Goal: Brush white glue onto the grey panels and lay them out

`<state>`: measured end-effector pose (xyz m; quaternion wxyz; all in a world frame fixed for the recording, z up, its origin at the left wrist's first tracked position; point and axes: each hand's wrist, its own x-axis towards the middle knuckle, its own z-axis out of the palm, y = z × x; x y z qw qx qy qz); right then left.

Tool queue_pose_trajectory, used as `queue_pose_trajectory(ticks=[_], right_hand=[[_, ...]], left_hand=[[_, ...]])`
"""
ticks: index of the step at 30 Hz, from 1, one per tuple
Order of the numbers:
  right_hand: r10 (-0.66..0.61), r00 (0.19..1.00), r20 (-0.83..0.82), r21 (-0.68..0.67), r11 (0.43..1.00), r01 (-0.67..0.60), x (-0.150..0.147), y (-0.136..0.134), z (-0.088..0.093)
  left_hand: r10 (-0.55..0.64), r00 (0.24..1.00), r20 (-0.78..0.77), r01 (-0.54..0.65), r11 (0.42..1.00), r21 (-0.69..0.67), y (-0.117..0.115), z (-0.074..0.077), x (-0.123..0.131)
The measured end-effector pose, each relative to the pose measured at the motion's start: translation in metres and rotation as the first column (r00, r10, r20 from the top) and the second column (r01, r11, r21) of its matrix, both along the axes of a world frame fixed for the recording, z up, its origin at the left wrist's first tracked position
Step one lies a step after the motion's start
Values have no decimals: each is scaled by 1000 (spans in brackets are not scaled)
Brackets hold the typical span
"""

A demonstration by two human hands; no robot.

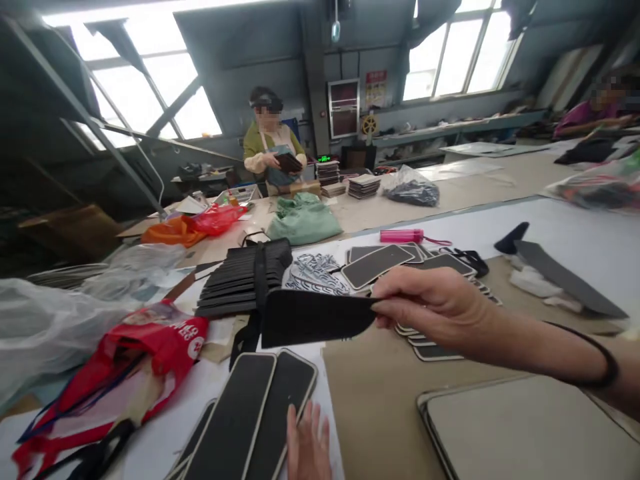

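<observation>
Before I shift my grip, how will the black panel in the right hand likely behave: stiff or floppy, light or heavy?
The black panel is probably fairly stiff: held at one end, it juts sideways without obvious droop. It seems light, since the right hand supports it with just a pinch.
</observation>
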<state>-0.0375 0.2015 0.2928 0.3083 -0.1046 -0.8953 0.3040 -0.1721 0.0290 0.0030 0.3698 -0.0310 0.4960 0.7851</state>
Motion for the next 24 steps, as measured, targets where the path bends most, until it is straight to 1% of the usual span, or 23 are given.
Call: queue_pose_trajectory(ticks=[1, 2, 4, 5, 7, 9, 11, 14, 16, 20, 22, 24], right_hand=[[-28, 999, 17, -99, 995, 30, 26, 1, 2], [-56, 998, 30, -185, 981, 61, 51, 4, 3], [-104, 993, 52, -320, 940, 115, 96, 13, -1], [-121, 991, 54, -373, 918, 133, 117, 19, -5], [-153, 988, 38, -459, 875, 153, 156, 31, -15], [-192, 981, 7, -519, 838, 167, 191, 43, -26], [-240, 971, -15, -560, 806, 190, 220, 54, -36], [-294, 956, -2, -620, 750, 229, 251, 70, -50], [-317, 948, 20, -662, 707, 250, 265, 79, -60], [-340, 940, 34, -716, 648, 260, 280, 87, -84], [-364, 931, 38, -729, 627, 275, 285, 85, -95], [-401, 914, 58, -732, 605, 312, 289, 80, -103]], left_hand=[[8, 998, 65, -13, 997, 76, 10, 17, 7], [37, 995, 88, -47, 992, 118, 19, 33, 17], [52, 995, 86, -64, 988, 141, 31, 60, 45], [54, 996, 71, -63, 990, 123, 35, 70, 62], [53, 998, 44, -56, 996, 73, 41, 81, 96], [61, 998, 23, -62, 996, 60, 46, 85, 127], [68, 998, 7, -68, 994, 91, 51, 86, 153], [65, 998, 3, -65, 990, 126, 56, 87, 184], [71, 997, 24, -74, 991, 109, 56, 90, 201], [41, 994, 100, -45, 998, 41, 52, 92, 222], [23, 997, 74, -23, 1000, -5, 51, 91, 225], [21, 999, 29, -20, 998, -57, 50, 89, 222]])
